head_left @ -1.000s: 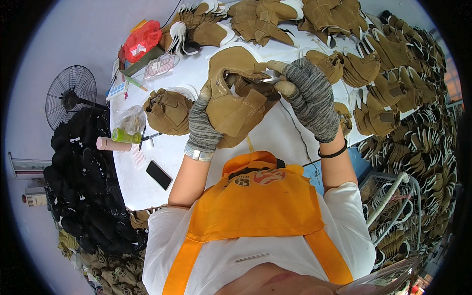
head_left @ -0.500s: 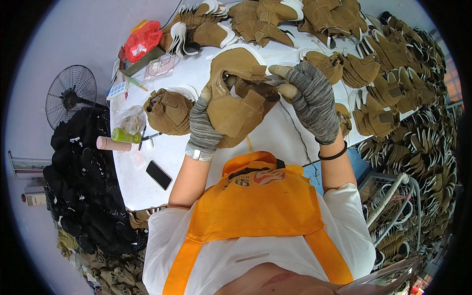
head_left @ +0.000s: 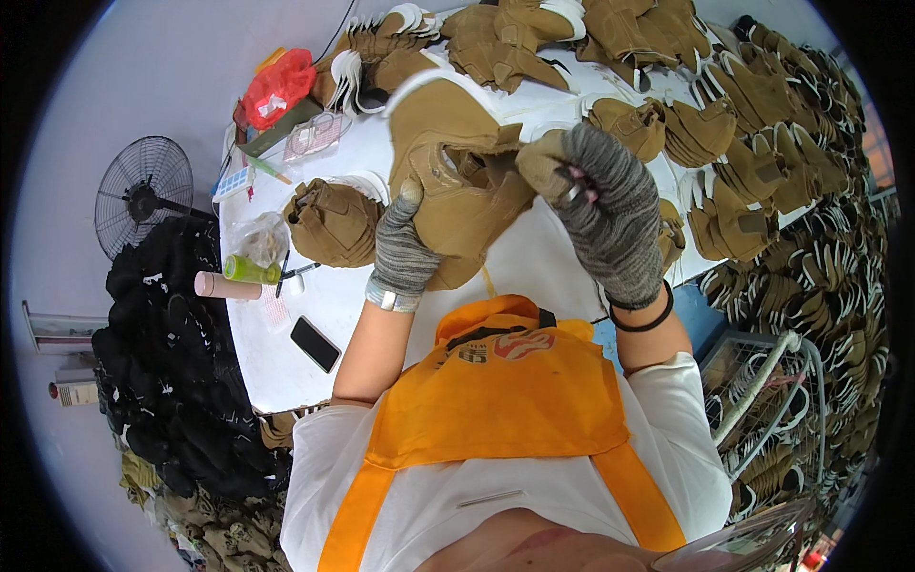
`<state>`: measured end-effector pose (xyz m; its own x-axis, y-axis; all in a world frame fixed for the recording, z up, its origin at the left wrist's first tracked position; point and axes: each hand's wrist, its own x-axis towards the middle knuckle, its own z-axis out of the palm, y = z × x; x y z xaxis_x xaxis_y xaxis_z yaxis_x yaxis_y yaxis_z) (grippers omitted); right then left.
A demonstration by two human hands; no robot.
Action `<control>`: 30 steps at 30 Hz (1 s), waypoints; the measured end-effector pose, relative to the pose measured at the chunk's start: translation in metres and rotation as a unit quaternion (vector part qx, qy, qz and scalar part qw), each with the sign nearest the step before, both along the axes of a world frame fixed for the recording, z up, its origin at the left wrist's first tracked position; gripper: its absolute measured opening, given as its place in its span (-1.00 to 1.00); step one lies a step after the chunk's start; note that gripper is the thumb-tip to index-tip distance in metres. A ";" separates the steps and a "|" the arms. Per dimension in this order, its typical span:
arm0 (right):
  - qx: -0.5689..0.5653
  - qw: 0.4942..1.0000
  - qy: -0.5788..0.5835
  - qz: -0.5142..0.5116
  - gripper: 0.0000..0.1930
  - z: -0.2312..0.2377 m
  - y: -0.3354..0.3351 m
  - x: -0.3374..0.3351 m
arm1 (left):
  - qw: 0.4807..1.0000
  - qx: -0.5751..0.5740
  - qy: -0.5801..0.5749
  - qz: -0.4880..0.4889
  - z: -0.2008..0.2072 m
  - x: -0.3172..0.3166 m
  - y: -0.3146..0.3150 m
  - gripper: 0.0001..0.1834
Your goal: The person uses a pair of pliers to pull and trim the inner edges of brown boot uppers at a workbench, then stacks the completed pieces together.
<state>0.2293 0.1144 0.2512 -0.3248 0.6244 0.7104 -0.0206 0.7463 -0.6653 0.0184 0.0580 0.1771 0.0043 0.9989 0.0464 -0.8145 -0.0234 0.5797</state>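
A brown shoe upper (head_left: 443,214) with a white curved edge is held up over the table, its opening turned toward the right. My left hand (head_left: 405,246), in a grey knitted glove, grips its left side, thumb on the outer face and fingers behind. Against the right edge of the opening is my right hand (head_left: 610,205), gloved alike, with its fingers curled closed. A small shiny, pinkish bit shows between those fingers, too little to tell what it is. Just left of my left hand another brown upper (head_left: 332,224) rests on the table.
Stacked brown uppers (head_left: 701,133) line the far and right sides of the white table (head_left: 276,367). On its left lie a phone (head_left: 315,344), a pink bottle (head_left: 227,285), a green container (head_left: 250,270) and a red bag (head_left: 278,86). A fan (head_left: 143,198) stands beyond; a wire rack (head_left: 762,400) is at right.
The upper has shifted slightly left and turned. My right hand has rotated and curled its fingers in; a thin metallic piece seen by its thumb earlier no longer shows there.
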 end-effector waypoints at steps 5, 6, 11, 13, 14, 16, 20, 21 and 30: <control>0.064 0.971 -0.227 -0.030 -0.72 0.016 -0.015 -0.009 | 0.985 0.021 0.152 0.080 0.001 -0.009 -0.001 -0.24; 0.009 0.977 -0.211 -0.015 -0.72 0.011 -0.014 -0.010 | 0.982 0.026 0.169 0.084 0.004 -0.008 -0.002 -0.25; -0.021 0.997 -0.077 -0.016 -0.76 -0.018 -0.009 -0.018 | 0.962 0.036 0.242 0.117 0.023 0.005 -0.001 -0.30; -0.153 0.985 0.058 0.053 -0.79 -0.033 -0.002 -0.023 | 0.959 0.037 0.262 0.097 0.018 0.007 0.006 -0.35; -0.282 0.937 0.164 0.124 -0.79 -0.050 0.004 -0.027 | 0.958 0.036 0.271 0.087 0.013 0.009 0.007 -0.37; -0.298 0.930 0.165 0.141 -0.78 -0.056 0.006 -0.028 | 0.994 0.020 0.091 0.050 0.009 0.021 0.009 -0.42; 0.036 0.990 -0.131 -0.028 -0.72 -0.044 -0.010 -0.022 | 0.999 0.030 0.022 0.023 -0.006 0.015 0.017 -0.45; 0.023 0.992 -0.122 -0.023 -0.72 -0.038 -0.017 -0.013 | 0.967 0.071 0.226 0.094 -0.007 0.009 0.017 -0.49; -0.162 0.985 0.006 -0.065 -0.84 -0.006 -0.020 -0.006 | 0.994 0.106 -0.006 0.010 -0.015 -0.005 0.005 -0.69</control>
